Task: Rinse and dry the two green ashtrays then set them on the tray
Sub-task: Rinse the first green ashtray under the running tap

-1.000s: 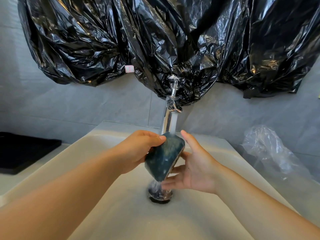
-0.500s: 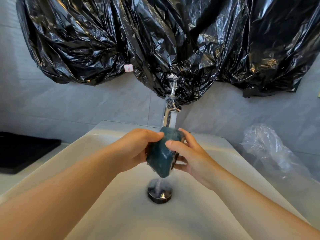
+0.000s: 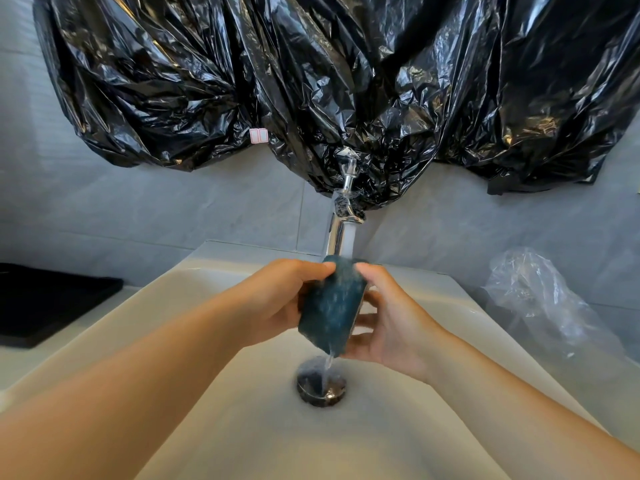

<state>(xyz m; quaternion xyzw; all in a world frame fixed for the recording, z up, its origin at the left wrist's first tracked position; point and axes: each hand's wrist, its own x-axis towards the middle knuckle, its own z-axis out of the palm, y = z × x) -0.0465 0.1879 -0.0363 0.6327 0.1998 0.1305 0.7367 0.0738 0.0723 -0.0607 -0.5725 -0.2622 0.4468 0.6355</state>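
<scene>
The left hand point(image 3: 284, 299) curls round the upper left edge of the green ashtray point(image 3: 329, 306), thumb tip on its top corner. The right hand point(image 3: 391, 327) grips the opposite side, thumb on the top edge and fingers wrapped behind and under it. Between them the ashtray stands tilted on edge, directly beneath the tap point(image 3: 341, 237) and over the middle of the sink point(image 3: 440, 292). It is probably held this way so the stream sheets down its face and runs off instead of pooling; water leaves its lowest corner and falls onto the drain point(image 3: 322, 384). A black tray point(image 3: 45, 299), likely the destination, sits on the counter off the sink's left edge, well apart from both hands. No second ashtray is in view
</scene>
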